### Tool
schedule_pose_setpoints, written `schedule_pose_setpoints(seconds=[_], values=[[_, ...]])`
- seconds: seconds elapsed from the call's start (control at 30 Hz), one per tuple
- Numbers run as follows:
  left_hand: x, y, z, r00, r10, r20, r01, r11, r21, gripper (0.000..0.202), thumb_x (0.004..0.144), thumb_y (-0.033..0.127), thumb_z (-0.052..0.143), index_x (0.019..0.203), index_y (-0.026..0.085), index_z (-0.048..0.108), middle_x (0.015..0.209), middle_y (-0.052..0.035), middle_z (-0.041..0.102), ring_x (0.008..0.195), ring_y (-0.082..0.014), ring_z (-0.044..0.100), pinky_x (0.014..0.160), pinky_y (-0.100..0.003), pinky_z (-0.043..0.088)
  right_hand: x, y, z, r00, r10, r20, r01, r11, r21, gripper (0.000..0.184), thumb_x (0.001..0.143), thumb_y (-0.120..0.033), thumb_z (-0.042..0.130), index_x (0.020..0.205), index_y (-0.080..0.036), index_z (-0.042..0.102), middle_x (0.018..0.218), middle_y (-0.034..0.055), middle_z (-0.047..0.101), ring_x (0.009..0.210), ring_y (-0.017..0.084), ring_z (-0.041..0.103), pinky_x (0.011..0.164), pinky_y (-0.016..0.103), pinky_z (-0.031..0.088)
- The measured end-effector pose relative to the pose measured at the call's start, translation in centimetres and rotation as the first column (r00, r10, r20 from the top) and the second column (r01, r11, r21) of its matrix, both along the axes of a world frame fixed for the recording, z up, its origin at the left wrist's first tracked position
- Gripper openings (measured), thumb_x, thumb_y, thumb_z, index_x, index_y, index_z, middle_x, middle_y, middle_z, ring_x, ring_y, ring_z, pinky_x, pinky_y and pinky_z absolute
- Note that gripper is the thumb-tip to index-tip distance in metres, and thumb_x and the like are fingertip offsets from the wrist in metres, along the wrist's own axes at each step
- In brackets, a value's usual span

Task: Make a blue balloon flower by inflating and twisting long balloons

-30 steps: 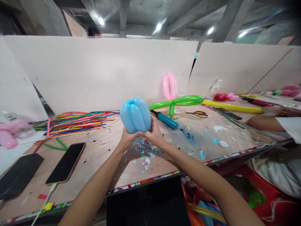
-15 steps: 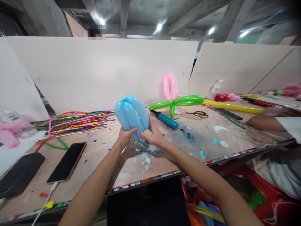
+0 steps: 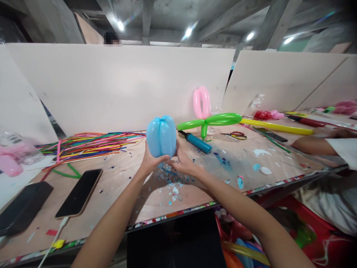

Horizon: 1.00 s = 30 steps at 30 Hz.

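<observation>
A light blue twisted balloon (image 3: 161,137), made of several long loops bundled together, is held upright just above the table. My left hand (image 3: 152,160) wraps its lower left side, thumb pointing inward. On the lower right side, my right hand (image 3: 181,160) grips the same balloon, and the two thumbs nearly meet at its base. The far fingers of both hands are hidden behind it. To the right stands a balloon flower with a pink top (image 3: 202,103) and green leaves (image 3: 224,119). A blue hand pump (image 3: 198,143) lies beside its stem.
Uninflated balloons (image 3: 92,145) lie piled at the left, behind a phone (image 3: 79,193) with a cable and a black case (image 3: 25,208). Scissors (image 3: 235,136) lie right of the flower. A co-worker's arm (image 3: 315,145) reaches in near a yellow balloon (image 3: 279,127). White panels (image 3: 125,89) stand behind.
The blue balloon has turned in my hands and come more upright, shifting slightly right, so its loops now sit closer together. My left hand has moved right, nearer to my right hand.
</observation>
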<state>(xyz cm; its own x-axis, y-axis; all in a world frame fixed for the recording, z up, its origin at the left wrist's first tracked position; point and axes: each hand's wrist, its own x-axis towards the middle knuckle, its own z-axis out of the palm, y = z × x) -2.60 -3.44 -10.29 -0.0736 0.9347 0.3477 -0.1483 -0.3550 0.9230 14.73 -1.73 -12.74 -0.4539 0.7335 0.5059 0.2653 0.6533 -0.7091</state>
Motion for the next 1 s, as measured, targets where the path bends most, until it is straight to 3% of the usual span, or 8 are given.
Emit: schedule_pose_setpoints(seconds=[0.13,0.27,0.43,0.57,0.7,0.8,0.9,1.0], values=[[-0.2,0.4,-0.4,0.993,0.047,-0.105,-0.038,0.996,0.082,0.096,0.048,0.03,0.089,0.132,0.013,0.045,0.125,-0.0176,0.06,0.118,-0.0344,0.055,0.097,-0.047,0.046,-0.1,-0.1,0.3,0.999,0.017,-0.03,-0.017,1.0,0.019,0.098,0.083,-0.047,0.065,0.153,-0.022,0.001,0.148,0.017,0.032,0.125,0.031,0.047,0.093,0.046,0.052],[-0.3,0.8,-1.1,0.999,-0.031,0.043,0.028,0.998,0.063,0.081,0.055,0.033,0.086,0.125,0.014,0.052,0.118,-0.015,0.066,0.109,-0.0322,0.062,0.09,-0.044,0.052,-0.6,-0.1,0.3,0.986,0.024,-0.165,-0.031,0.999,-0.043,0.096,0.08,-0.047,0.069,0.152,-0.027,0.008,0.146,0.0139,0.036,0.123,0.03,0.05,0.096,0.046,0.05],[-0.4,1.0,-1.2,0.982,-0.022,0.188,0.019,1.0,0.018,0.061,0.057,0.037,0.085,0.107,0.013,0.062,0.105,-0.012,0.07,0.092,-0.0277,0.068,0.082,-0.04,0.054,-1.6,-0.3,-0.1,0.92,0.17,-0.353,-0.265,0.934,-0.24,0.087,0.079,-0.047,0.071,0.146,-0.03,0.017,0.129,0.01,0.052,0.108,0.025,0.06,0.092,0.045,0.053],[-0.3,0.8,-0.7,0.993,0.116,0.005,-0.116,0.988,0.098,0.079,0.054,0.04,0.086,0.121,0.014,0.054,0.112,-0.0135,0.065,0.101,-0.0292,0.064,0.087,-0.042,0.052,-2.3,-0.4,-0.5,0.929,0.13,-0.346,-0.251,0.91,-0.331,0.091,0.074,-0.047,0.074,0.143,-0.029,0.017,0.132,0.0128,0.047,0.102,0.024,0.063,0.083,0.043,0.057],[-0.5,0.8,-0.8,0.869,0.394,-0.3,-0.245,0.869,0.431,0.108,0.053,0.039,0.086,0.143,0.021,0.028,0.137,-0.0156,0.044,0.125,-0.0327,0.046,0.102,-0.046,0.042,-1.4,-0.2,0.0,0.945,-0.035,-0.326,-0.008,0.992,-0.129,0.1,0.066,-0.04,0.08,0.144,-0.032,0.019,0.142,0.0118,0.039,0.12,0.028,0.051,0.095,0.048,0.05],[-1.0,0.9,-1.4,0.732,0.508,-0.454,-0.132,0.759,0.638,0.099,0.063,0.033,0.078,0.145,0.023,0.024,0.134,-0.0148,0.039,0.126,-0.0338,0.043,0.103,-0.051,0.039,-0.3,0.0,0.6,0.972,-0.047,-0.231,0.031,0.997,-0.07,0.061,0.07,-0.041,0.075,0.124,-0.026,0.051,0.124,0.0089,0.058,0.115,0.03,0.055,0.098,0.053,0.046],[-1.6,1.1,-2.0,0.633,0.577,-0.516,-0.047,0.694,0.718,0.093,0.067,0.022,0.07,0.146,0.024,0.021,0.134,-0.0156,0.036,0.125,-0.0333,0.042,0.103,-0.053,0.039,0.1,0.2,0.7,0.982,-0.023,-0.189,0.009,0.997,-0.072,0.036,0.074,-0.042,0.07,0.104,-0.026,0.063,0.109,0.0055,0.067,0.104,0.029,0.061,0.094,0.051,0.049],[-1.9,1.2,-2.1,0.613,0.581,-0.535,-0.008,0.681,0.732,0.094,0.065,0.017,0.066,0.147,0.022,0.02,0.136,-0.0167,0.036,0.127,-0.033,0.041,0.103,-0.052,0.04,-0.2,0.5,0.4,0.981,-0.018,-0.193,0.02,1.0,0.009,0.029,0.074,-0.042,0.065,0.098,-0.025,0.065,0.104,0.0041,0.069,0.099,0.028,0.063,0.091,0.048,0.052]])
